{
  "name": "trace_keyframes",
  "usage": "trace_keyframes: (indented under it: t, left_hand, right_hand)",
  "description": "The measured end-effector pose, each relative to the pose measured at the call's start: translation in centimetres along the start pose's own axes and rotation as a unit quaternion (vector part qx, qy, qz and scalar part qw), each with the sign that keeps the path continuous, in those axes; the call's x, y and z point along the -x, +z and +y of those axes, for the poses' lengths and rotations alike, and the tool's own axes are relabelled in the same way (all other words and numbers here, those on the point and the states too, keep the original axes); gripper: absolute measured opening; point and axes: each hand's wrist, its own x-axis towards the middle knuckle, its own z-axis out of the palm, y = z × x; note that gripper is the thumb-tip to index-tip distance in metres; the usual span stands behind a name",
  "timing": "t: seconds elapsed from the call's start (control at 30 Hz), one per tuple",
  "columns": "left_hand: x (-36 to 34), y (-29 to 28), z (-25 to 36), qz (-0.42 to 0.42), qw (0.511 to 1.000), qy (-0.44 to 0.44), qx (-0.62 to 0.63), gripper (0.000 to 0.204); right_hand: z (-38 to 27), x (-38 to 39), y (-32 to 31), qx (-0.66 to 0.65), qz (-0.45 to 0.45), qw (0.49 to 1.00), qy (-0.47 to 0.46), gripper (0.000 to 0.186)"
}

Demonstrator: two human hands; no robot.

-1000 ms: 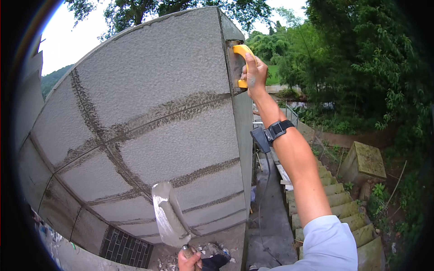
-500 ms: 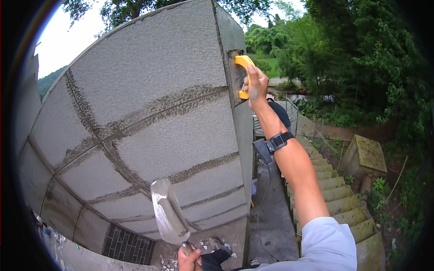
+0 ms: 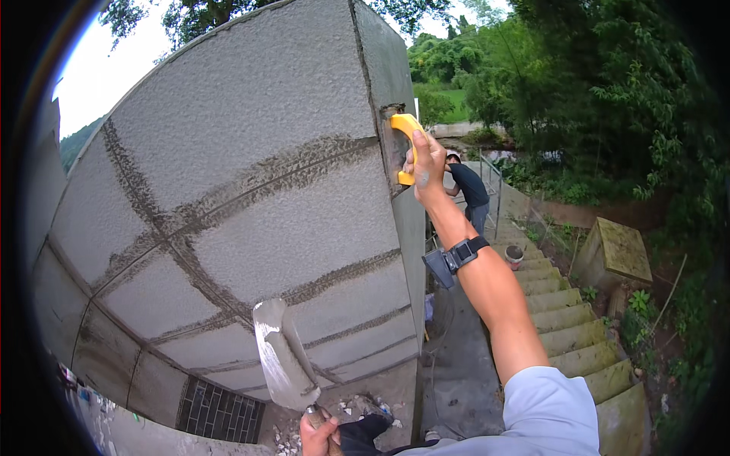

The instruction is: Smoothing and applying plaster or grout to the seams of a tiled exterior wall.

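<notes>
My right hand point(image 3: 428, 161) is closed around the yellow handle of a plastering float point(image 3: 406, 125). The float's plate lies against the narrow end face of the grey wall point(image 3: 296, 220), near its vertical corner, partly hidden by the hand. Low in the view, my left hand point(image 3: 319, 433) grips the handle of a trowel point(image 3: 283, 357). Its broad metal blade points upward in front of the wall and carries a smear of pale wet material. Dark mortar bands run along the joints between the wall's rough panels.
Mossy concrete steps point(image 3: 566, 330) descend on the right beside a square concrete block point(image 3: 614, 251). A bucket point(image 3: 514, 254) stands on the steps. Farther down, another person point(image 3: 470, 190) bends by a metal railing point(image 3: 499, 197). Rubble point(image 3: 285, 439) lies at the wall's foot.
My right hand has slid the float downward along the wall's end face. The other person and the bucket show more fully now. The left hand and trowel stay nearly still.
</notes>
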Motion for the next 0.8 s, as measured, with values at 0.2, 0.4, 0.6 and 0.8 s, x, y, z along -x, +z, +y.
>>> trace_keyframes:
  t: [0.2, 0.4, 0.6, 0.8]
  left_hand:
    - [-0.1, 0.1, 0.0, -0.009, 1.0, -0.001, 0.008, 0.019]
    - [0.1, -0.3, -0.8, 0.025, 1.0, 0.007, -0.003, 0.019]
    - [0.5, 0.1, 0.1, 0.009, 1.0, 0.014, 0.017, 0.017]
    - [1.2, 0.0, 0.2, -0.005, 1.0, 0.016, 0.022, 0.016]
  right_hand:
    - [2.2, -0.2, -0.9, 0.048, 0.082, 0.995, 0.018, 0.042]
    - [-1.4, 2.1, 0.6, -0.055, 0.07, 0.995, 0.054, 0.045]
    - [-3.0, 3.0, 5.4, -0.182, 0.056, 0.978, 0.08, 0.044]
    - [-2.7, 6.6, 9.6, -0.074, -0.054, 0.995, 0.042, 0.044]
